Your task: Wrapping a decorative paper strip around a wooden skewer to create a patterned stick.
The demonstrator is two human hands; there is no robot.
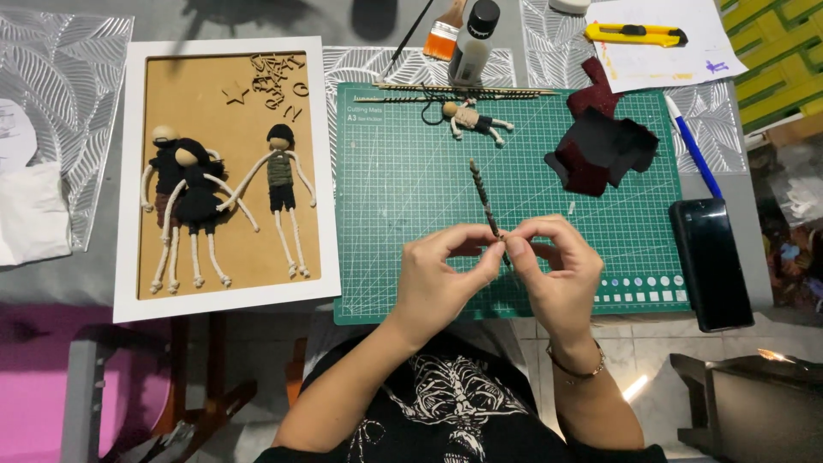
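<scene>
Both hands meet over the near part of a green cutting mat (403,197). My left hand (441,274) and my right hand (557,270) pinch the near end of a thin twisted brown cord (482,195), which points up and away across the mat. A small rope doll with a wooden bead head (473,120) lies at the mat's far edge. Dark red and black fabric pieces (600,146) rest on the mat's right side.
A white frame (129,180) at left holds three rope dolls (214,193) on brown board with wooden letters. A black phone (710,261), blue pen (693,146), yellow utility knife (634,34), glue bottle (473,39), brush (446,30) and thin sticks (463,90) surround the mat.
</scene>
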